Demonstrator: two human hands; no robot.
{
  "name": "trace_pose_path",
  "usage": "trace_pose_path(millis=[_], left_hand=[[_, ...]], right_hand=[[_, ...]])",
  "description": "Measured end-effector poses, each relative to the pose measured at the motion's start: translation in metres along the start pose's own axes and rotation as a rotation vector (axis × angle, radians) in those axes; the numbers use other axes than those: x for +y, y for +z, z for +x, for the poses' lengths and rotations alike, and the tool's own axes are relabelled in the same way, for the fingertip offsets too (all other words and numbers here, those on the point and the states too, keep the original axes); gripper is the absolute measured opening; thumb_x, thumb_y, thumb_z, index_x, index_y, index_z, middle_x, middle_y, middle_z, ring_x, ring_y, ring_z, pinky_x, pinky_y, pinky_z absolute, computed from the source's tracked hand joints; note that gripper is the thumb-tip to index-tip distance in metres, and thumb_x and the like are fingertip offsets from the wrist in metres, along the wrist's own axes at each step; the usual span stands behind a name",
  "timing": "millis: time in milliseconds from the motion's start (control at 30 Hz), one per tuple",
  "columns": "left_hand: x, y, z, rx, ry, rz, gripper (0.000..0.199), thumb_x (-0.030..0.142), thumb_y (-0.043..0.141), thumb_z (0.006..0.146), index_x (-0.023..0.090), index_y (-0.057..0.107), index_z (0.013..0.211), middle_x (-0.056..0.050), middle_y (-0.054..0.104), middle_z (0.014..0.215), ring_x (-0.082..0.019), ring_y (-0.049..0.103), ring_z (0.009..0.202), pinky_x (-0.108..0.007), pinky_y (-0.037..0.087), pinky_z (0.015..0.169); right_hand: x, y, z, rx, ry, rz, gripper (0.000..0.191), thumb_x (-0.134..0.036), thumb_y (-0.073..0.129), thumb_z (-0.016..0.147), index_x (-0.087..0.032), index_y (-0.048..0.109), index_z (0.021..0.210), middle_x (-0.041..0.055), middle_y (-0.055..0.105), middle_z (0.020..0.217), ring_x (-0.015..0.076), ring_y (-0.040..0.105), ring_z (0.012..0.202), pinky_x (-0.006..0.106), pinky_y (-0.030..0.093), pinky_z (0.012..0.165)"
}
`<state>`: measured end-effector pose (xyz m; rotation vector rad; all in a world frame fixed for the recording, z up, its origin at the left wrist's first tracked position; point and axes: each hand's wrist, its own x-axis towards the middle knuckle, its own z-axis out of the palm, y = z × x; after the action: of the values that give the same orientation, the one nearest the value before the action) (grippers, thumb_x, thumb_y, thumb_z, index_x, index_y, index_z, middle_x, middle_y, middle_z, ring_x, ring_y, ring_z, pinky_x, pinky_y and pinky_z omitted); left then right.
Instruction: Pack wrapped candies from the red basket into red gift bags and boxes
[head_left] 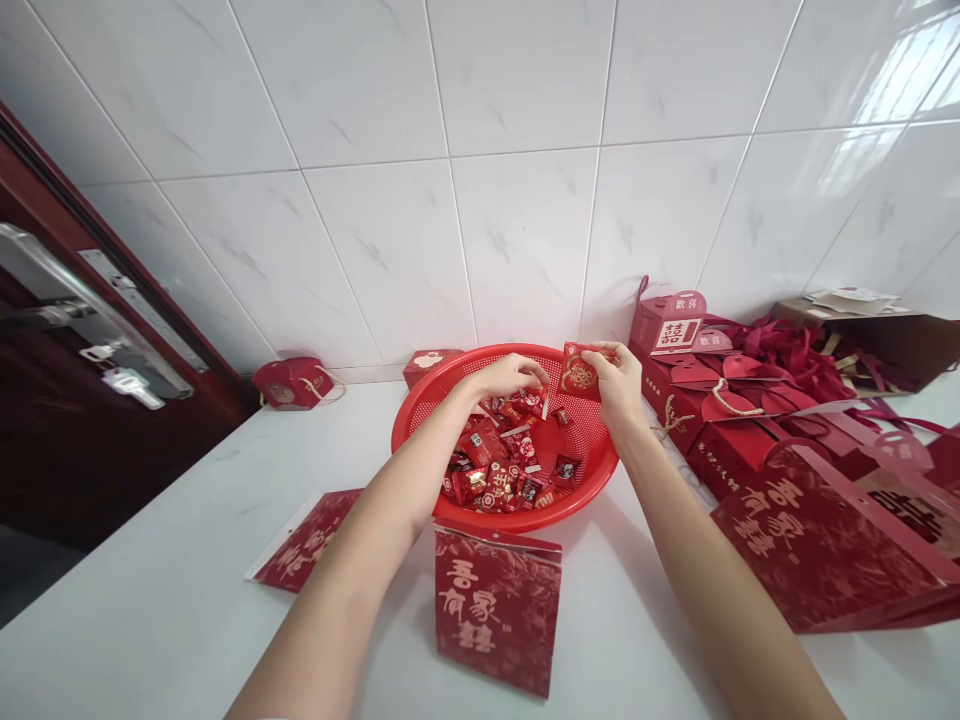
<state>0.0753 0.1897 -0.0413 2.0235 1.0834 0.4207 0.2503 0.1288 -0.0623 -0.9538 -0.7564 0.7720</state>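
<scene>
A red plastic basket (600,478) with a perforated wall holds a heap of small wrapped candies (484,445). Over its right rim, my right hand (621,382) is closed on a flat red packet (577,372) printed with a gold double-happiness sign. My left hand (514,376) reaches in over the heap, its fingers curled down and closed at a small red-and-white wrapped candy (544,402). In front of the basket stands a red paper gift bag (496,612) with pale characters. Another red gift bag (311,535) lies flat to the left, partly behind my left forearm.
Red gift boxes (720,420) crowd the right side, with a larger red bag (825,540) before them. Dark red ribbons (787,355) and a cardboard box (885,335) are behind. A small red box (294,383) stands left by the tiled wall, near a door handle with keys (131,385).
</scene>
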Motion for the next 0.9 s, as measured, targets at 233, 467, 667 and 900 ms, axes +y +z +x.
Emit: trace_pose_path(millis=[233,467,667,900], left_hand=[[0.004,-0.01,-0.004,0.132,0.116,-0.454,0.031,0.011,0.075,0.067,0.013,0.07,0.098,-0.005,0.075,0.094,-0.017,0.069,0.088,-0.037,0.052,0.093],[0.008,-0.011,-0.006,0.236,0.143,-0.553,0.032,0.013,0.082,0.057,0.012,0.073,0.088,-0.003,0.074,0.087,-0.015,0.067,0.083,-0.038,0.049,0.095],[0.004,-0.012,-0.006,0.173,0.134,-0.444,0.031,0.029,0.082,0.069,0.012,0.074,0.094,-0.006,0.077,0.091,-0.019,0.069,0.088,-0.038,0.05,0.093],[-0.004,-0.008,-0.004,-0.037,0.106,-0.013,0.038,0.045,0.077,0.074,0.014,0.075,0.096,-0.007,0.077,0.102,-0.024,0.068,0.099,-0.033,0.049,0.09]], right_hand=[[0.004,-0.001,0.0,-0.069,0.013,0.027,0.031,-0.034,0.079,0.053,-0.019,0.067,0.077,-0.0014,0.067,0.068,0.0163,0.062,0.062,0.03,0.052,0.059],[0.003,0.0,0.0,-0.071,0.052,0.01,0.025,-0.035,0.077,0.054,-0.018,0.069,0.071,-0.0013,0.066,0.062,0.0156,0.06,0.059,0.028,0.049,0.056],[0.007,0.0,0.003,-0.061,0.003,-0.005,0.031,-0.042,0.079,0.055,-0.02,0.066,0.071,-0.003,0.065,0.062,0.0145,0.059,0.058,0.027,0.047,0.056],[0.008,-0.001,0.006,-0.063,0.003,-0.001,0.035,-0.045,0.079,0.054,-0.02,0.063,0.073,-0.0035,0.064,0.064,0.0139,0.058,0.06,0.027,0.047,0.058]])
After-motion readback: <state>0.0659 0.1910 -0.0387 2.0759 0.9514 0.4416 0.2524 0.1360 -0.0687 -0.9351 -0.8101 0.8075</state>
